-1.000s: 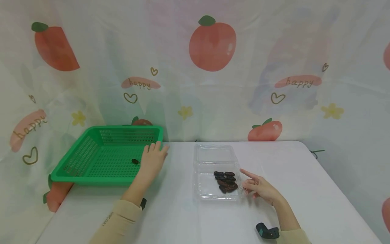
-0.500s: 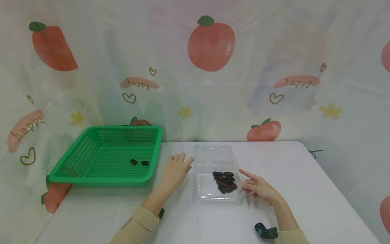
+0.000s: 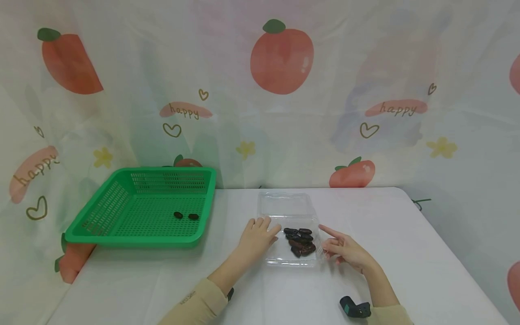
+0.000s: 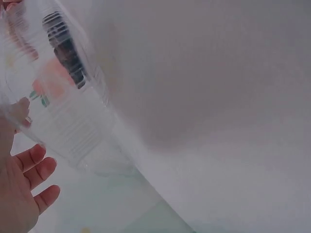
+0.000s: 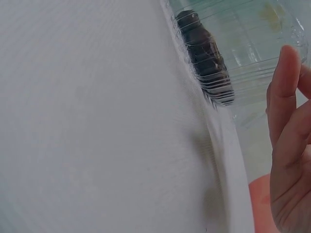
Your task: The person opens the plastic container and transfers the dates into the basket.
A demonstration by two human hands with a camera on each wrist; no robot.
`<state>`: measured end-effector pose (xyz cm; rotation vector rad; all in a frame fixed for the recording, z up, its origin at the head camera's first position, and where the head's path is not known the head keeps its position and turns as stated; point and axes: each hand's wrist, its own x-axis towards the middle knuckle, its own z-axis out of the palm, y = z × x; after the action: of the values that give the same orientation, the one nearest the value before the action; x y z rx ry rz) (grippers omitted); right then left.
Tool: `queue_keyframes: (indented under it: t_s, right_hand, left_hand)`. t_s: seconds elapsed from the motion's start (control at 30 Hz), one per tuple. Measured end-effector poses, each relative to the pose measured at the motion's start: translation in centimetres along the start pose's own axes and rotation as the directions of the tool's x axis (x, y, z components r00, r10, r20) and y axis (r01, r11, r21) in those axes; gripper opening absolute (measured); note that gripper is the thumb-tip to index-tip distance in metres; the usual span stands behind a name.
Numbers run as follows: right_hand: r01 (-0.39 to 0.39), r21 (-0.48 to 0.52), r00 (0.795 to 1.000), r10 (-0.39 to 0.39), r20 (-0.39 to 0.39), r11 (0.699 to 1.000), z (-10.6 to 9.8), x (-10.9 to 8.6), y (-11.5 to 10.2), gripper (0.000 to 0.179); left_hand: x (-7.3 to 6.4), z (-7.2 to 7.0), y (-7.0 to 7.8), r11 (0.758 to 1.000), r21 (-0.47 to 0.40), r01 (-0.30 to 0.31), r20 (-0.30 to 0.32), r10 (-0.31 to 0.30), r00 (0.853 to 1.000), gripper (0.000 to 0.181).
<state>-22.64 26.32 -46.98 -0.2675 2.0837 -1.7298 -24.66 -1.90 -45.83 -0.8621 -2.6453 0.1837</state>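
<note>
My left hand [image 3: 255, 241] is over the left side of a clear plastic clamshell box [image 3: 273, 256], with loosely bent fingers spread and no date seen between them. In the left wrist view, the fingers [image 4: 41, 172] are beside the box's see-through wall. Several dark brown dates [image 3: 300, 242] lie in the right half of the box's base. By the right rim, my right hand [image 3: 349, 253] has its index finger extended and the others loosely bent. The right wrist view shows its fingers [image 5: 285, 73] against or very near the box's side; a grip cannot be made out.
A green perforated basket [image 3: 134, 241] stands on the left, with two dates [image 3: 185, 216] on its floor. The box's lid [image 3: 284, 205] lies folded back. A black device [image 3: 355, 308] is by the right wrist. A printed curtain [image 3: 284, 135] hangs behind the white table [image 3: 304, 298].
A second date has come to lie in the basket. My left hand has moved right, from the basket to the box. The right hand keeps its place by the box.
</note>
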Motion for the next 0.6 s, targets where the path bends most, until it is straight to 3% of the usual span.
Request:
queue_keyframes:
  t_s: [0.4,0.6]
  right_hand:
    - [-0.009,-0.005,1.000,0.008,-0.013,1.000,0.1,-0.1,-0.1,0.072]
    - [-0.005,-0.012,1.000,0.005,-0.011,1.000,0.1,-0.1,-0.1,0.070]
  left_hand:
    - [1.5,1.0,1.9,0.989,-0.029,-0.143,-0.037,0.141,0.989,0.026]
    - [2.1,1.3,2.2,0.978,-0.031,-0.205,0.030,0.206,0.978,0.034]
